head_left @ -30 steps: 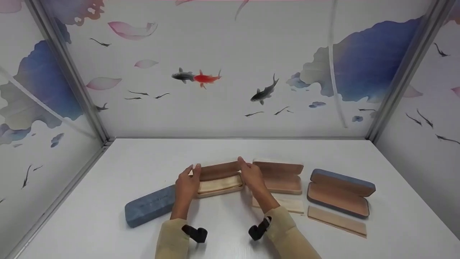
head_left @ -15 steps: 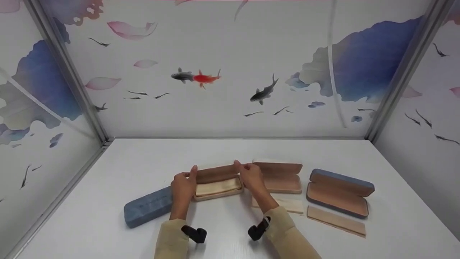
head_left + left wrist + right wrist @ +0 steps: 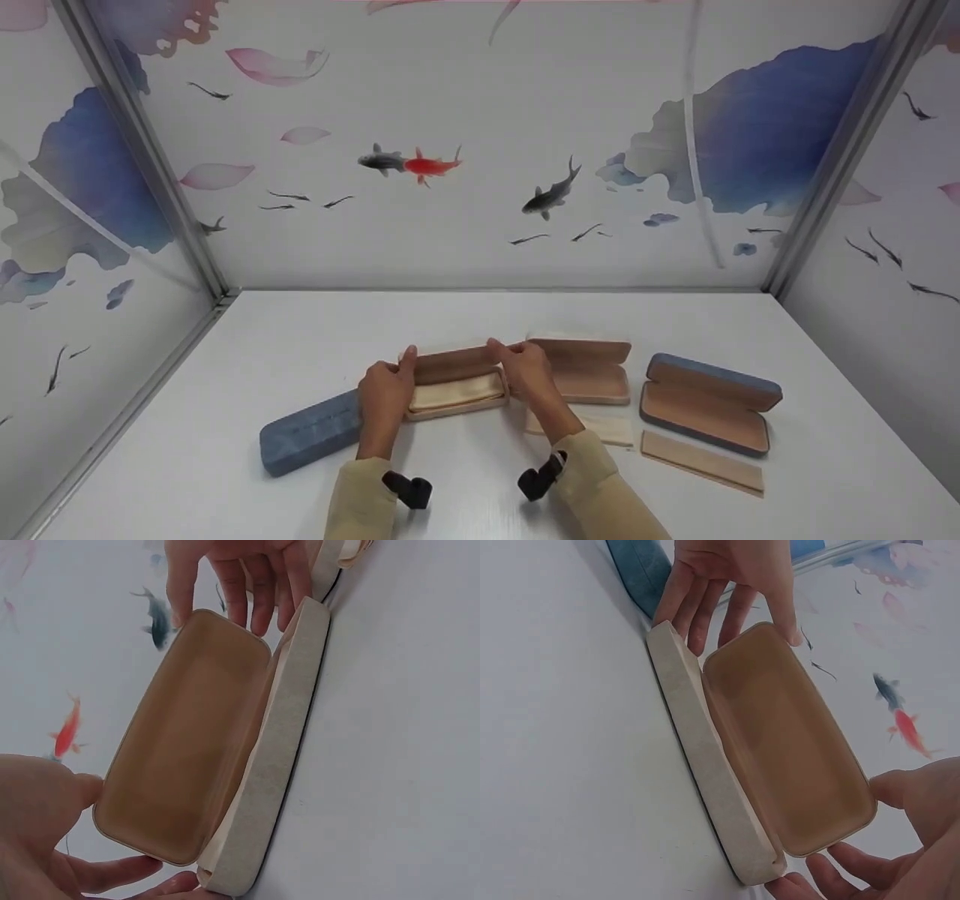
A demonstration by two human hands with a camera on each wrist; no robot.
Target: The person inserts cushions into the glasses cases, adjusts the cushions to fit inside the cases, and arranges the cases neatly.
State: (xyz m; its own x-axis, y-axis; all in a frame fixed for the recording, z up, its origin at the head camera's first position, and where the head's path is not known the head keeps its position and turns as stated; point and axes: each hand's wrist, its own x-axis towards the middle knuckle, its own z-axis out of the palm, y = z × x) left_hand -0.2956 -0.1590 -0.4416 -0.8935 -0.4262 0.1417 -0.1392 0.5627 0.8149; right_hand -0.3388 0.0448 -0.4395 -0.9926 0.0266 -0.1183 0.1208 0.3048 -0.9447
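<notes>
A beige glasses case (image 3: pixel 457 367) lies open on the table, its brown-lined lid (image 3: pixel 184 739) raised. A folded cream cloth (image 3: pixel 456 391) sits in its base. At the lid's left end my left hand (image 3: pixel 385 401) holds the rim, thumb at the edge and fingers at the end of the case. My right hand (image 3: pixel 527 373) grips the opposite end in the same way, thumb on the lid's upper edge. Both wrist views show fingers reaching down to the base's ends (image 3: pixel 712 757). The lid's back is hidden in the wrist views.
A closed blue glasses case (image 3: pixel 311 433) lies beside my left hand. To the right are an open beige case (image 3: pixel 589 382) with a cream cloth (image 3: pixel 600 429) before it, and an open blue case (image 3: pixel 705 416) with a tan cloth (image 3: pixel 703 461). A printed wall (image 3: pixel 480 247) stands behind.
The held case has shifted slightly towards me and its lid edge sits a little lower. My right thumb has moved slightly left and down along with it. The other cases have not moved.
</notes>
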